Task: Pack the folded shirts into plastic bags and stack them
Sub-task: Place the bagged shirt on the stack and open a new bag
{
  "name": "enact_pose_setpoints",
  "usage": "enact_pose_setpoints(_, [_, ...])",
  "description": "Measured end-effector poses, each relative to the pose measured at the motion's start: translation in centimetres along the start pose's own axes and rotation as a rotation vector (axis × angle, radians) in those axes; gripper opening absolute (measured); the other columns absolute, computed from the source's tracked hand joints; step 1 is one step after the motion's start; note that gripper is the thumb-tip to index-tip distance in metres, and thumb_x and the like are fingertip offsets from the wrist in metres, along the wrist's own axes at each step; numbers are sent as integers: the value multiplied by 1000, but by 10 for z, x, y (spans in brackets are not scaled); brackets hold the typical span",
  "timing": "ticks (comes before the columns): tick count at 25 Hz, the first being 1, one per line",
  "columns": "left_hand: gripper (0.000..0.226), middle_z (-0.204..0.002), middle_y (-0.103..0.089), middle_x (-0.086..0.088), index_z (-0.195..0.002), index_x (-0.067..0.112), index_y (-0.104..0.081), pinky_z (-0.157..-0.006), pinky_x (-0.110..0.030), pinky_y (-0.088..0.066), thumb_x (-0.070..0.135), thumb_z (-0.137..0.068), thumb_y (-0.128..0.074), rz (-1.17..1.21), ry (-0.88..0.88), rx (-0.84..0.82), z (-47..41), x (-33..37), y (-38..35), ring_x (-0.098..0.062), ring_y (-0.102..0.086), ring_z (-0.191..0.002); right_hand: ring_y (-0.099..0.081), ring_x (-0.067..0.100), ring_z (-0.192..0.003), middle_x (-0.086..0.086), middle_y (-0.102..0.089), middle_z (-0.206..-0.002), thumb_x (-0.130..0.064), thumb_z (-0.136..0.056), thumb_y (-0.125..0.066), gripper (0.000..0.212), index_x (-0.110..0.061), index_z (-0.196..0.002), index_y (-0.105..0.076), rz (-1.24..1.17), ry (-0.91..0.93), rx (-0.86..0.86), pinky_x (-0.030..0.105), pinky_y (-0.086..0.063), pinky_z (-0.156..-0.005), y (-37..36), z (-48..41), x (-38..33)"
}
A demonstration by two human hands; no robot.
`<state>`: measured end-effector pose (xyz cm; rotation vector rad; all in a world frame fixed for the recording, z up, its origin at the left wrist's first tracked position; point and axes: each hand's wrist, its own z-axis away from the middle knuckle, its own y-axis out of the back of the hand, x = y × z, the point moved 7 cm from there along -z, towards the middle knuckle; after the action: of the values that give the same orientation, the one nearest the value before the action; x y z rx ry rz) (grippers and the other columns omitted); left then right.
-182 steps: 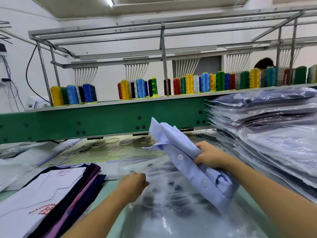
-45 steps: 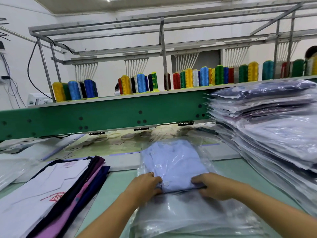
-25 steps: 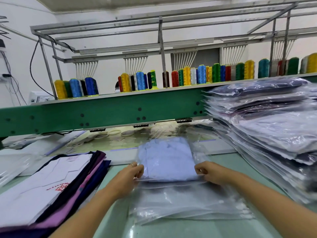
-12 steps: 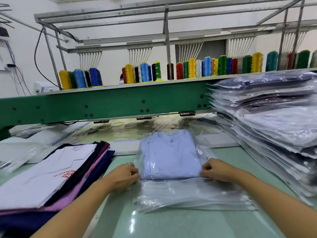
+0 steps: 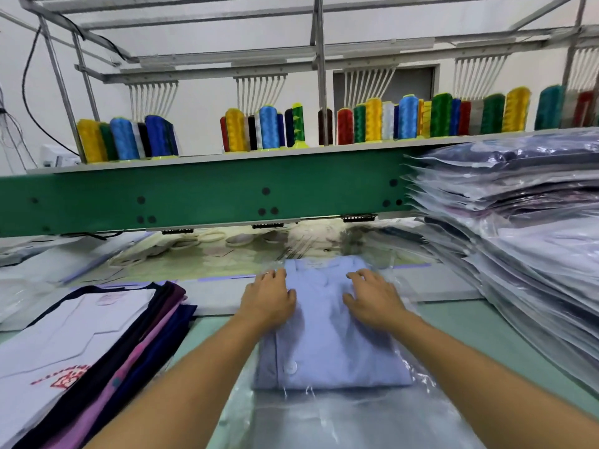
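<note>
Pale-blue folded shirt (image 5: 327, 345) lies flat inside clear plastic bag (image 5: 418, 377), buttoned.

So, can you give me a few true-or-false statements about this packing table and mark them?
1. The left hand and the right hand rest flat on the light blue shirt. True.
2. The light blue shirt lies bare, outside any bag. False: it sits inside a clear plastic bag.
3. The stack of bagged shirts stands on the person's left. False: it stands on the right; the pile of unbagged shirts lies on the left.
4. Coloured thread spools stand in a row above the green beam. True.
</note>
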<state>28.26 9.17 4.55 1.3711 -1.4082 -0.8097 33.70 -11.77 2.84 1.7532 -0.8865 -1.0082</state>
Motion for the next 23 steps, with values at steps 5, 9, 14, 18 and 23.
enact_pose_setpoints(5, [54, -168, -18, -1, -159, 27, -21, -123, -49, -10, 40, -107, -28, 3, -28, -60, -56, 26, -43, -26, -15, -154, -9, 30, -153, 4, -9, -168, -49, -102, -28, 60, -35, -159, -15, 60, 17, -77, 49, -8, -123, -39, -71, -25])
enact_pose_setpoints(9, [58, -170, -2, 9, -159, 44, -6, -116, -70, 4, 47, -103, -20, -27, 35, -252, -84, 16, -83, -35, 2, -155, 7, 37, -153, 2, 4, -169, -67, -96, -18, 63, -51, -156, -5, 127, 21, -203, 57, 5, -120, -69, -109, -12])
enact_pose_setpoints(14, [77, -169, -6, 12, -156, 48, -15, -112, -74, 4, 80, -87, -13, -74, 157, -230, -88, -8, -97, -41, -2, -154, -4, 32, -154, -1, -8, -168, -81, -85, -16, 79, -47, -156, -12, 144, -44, -221, 54, -2, -120, -75, -121, 13])
enact_pose_setpoints(18, [96, -169, -11, 3, -159, 43, -15, -114, -72, 3, 92, -76, -10, -45, 294, -231, -80, -23, -90, -36, -3, -155, -10, 21, -154, 3, -15, -167, -75, -90, -14, 81, -33, -159, -14, 131, -106, -172, 52, -8, -121, -67, -113, 23])
enact_pose_setpoints(23, [95, -170, -2, -3, -163, 28, -6, -114, -71, 10, 84, -86, -3, -165, 362, -213, -52, -46, -69, -41, 2, -154, -15, 27, -151, 6, -21, -165, -70, -95, -8, 80, -23, -159, -17, 234, -256, -108, 60, -7, -118, -50, -86, 42])
